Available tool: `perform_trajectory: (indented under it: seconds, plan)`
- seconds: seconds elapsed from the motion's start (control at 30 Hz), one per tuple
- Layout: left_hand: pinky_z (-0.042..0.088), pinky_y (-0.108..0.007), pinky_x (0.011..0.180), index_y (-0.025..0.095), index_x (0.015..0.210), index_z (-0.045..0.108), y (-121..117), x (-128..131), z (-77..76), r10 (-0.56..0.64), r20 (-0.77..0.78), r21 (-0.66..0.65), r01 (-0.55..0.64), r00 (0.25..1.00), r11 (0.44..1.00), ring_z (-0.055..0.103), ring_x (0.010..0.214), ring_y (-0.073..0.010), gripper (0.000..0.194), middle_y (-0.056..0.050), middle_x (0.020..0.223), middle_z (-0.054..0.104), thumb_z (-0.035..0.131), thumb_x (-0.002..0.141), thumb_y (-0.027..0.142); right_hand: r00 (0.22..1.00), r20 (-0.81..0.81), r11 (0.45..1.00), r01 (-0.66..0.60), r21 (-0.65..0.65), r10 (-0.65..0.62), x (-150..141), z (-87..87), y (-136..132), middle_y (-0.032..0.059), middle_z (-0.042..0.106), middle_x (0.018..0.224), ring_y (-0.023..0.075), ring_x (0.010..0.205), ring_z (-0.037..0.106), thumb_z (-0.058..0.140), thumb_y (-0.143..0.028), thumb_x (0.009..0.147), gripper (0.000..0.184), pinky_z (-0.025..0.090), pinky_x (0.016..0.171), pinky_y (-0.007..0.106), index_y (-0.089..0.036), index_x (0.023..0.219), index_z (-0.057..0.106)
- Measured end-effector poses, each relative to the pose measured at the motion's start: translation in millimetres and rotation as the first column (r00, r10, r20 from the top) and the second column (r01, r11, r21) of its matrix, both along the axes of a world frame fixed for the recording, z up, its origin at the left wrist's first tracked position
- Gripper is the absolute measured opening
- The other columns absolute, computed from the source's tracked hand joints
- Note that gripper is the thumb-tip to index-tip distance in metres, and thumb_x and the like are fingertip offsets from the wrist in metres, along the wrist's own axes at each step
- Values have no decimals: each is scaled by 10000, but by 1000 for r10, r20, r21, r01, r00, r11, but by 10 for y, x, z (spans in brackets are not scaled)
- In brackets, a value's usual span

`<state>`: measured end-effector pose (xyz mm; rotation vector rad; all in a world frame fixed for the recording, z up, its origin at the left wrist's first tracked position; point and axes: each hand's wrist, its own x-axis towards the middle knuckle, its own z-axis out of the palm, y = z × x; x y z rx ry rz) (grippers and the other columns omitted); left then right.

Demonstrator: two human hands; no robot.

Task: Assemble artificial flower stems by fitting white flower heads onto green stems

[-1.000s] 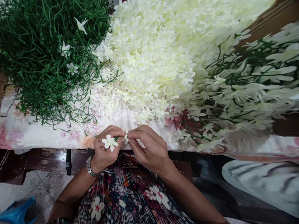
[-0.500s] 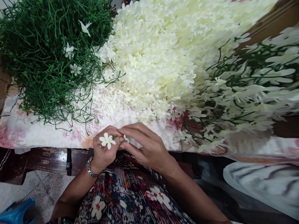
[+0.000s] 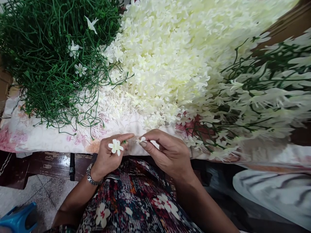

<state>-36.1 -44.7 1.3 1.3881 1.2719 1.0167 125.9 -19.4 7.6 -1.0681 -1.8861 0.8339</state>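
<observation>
My left hand (image 3: 110,153) is closed around an artificial flower stem, mostly hidden in the fingers. A white artificial flower (image 3: 116,147) shows over the back of that hand, and a bit of green stem (image 3: 124,141) pokes out by the index finger, which points right. Just to the right, my right hand (image 3: 168,153) pinches a small white flower piece (image 3: 141,140) between thumb and fingertips. A narrow gap separates the two hands. Both are at the front edge of the floral cloth (image 3: 60,142).
Green artificial stems (image 3: 53,58) are heaped at the left, with a few white blossoms on top. Loose cream petals (image 3: 165,61) fill the middle, and thin white stamens (image 3: 109,100) lie before them. Finished-looking flower sprays (image 3: 262,94) lie right. A blue plastic object (image 3: 19,218) is lower left.
My right hand has drawn away to the right from my left hand, and the small white piece now shows in its fingertips. My left index finger has straightened.
</observation>
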Motion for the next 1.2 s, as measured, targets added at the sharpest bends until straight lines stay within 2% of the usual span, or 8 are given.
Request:
perform_trajectory:
  seconds: [0.13, 0.33, 0.4, 0.67, 0.83, 1.0, 1.1, 1.2]
  plan:
    - [435, -191, 504, 169, 947, 581, -17, 17, -17, 42, -27, -10, -42, 999, 999, 536, 537, -81, 220, 8, 619, 600, 492, 752, 117, 999, -21, 999, -47, -25, 47, 11, 30, -11, -15, 544, 660, 75, 606, 506, 531, -104, 738, 96, 396, 542, 207, -172, 805, 539]
    - [450, -185, 529, 160, 740, 609, 11, 17, -20, 88, -94, 169, -71, 992, 983, 568, 559, -85, 163, 7, 628, 628, 511, 684, 42, 994, -34, 994, -101, -46, 99, 5, 61, -14, 2, 556, 692, 88, 628, 510, 511, -89, 736, 129, 404, 559, 226, -166, 833, 546]
    - [452, -195, 543, 157, 757, 627, 22, 17, -15, 83, -77, 220, -64, 994, 973, 574, 594, -92, 179, -9, 666, 631, 511, 686, 40, 994, -35, 994, -104, -40, 103, 2, 68, -14, 8, 560, 697, 94, 637, 514, 510, -86, 733, 140, 407, 563, 231, -166, 841, 546]
    - [412, -225, 549, 196, 898, 630, 14, -2, -36, -18, -55, 256, 31, 998, 966, 523, 617, -96, 267, -18, 700, 571, 499, 715, 51, 994, -24, 993, -112, -26, 111, 5, 89, -9, 6, 564, 691, 91, 636, 507, 507, -63, 726, 150, 407, 569, 228, -170, 827, 538]
    - [382, -218, 527, 204, 918, 623, -2, -13, -82, -28, -44, 260, 39, 999, 965, 494, 607, -95, 357, -4, 690, 530, 476, 672, -8, 986, 43, 987, -162, 0, 162, 21, 101, 17, 23, 568, 716, 103, 682, 513, 499, -65, 728, 146, 421, 604, 237, -163, 831, 534]
    - [358, -217, 521, 210, 957, 594, -5, -19, -79, -60, -102, 284, 87, 993, 955, 457, 589, -96, 386, 5, 659, 486, 448, 676, -10, 971, 140, 979, -200, 29, 194, 22, 119, 46, 35, 567, 726, 113, 699, 511, 466, -76, 752, 148, 432, 611, 243, -164, 849, 536]
    - [345, -224, 520, 198, 936, 585, 1, -30, -89, -71, -145, 285, 111, 987, 952, 436, 587, -102, 381, 2, 663, 470, 444, 651, -10, 958, 200, 976, -215, 23, 206, 25, 117, 58, 38, 558, 724, 117, 700, 510, 447, -83, 764, 150, 430, 605, 244, -162, 855, 536]
    - [316, -226, 509, 176, 831, 589, 21, -39, -100, -100, -204, 260, 152, 974, 954, 400, 572, -105, 322, 12, 613, 424, 437, 624, -18, 943, 241, 971, -240, 14, 230, 34, 107, 71, 45, 552, 735, 120, 703, 505, 436, -88, 774, 147, 427, 607, 249, -152, 861, 535]
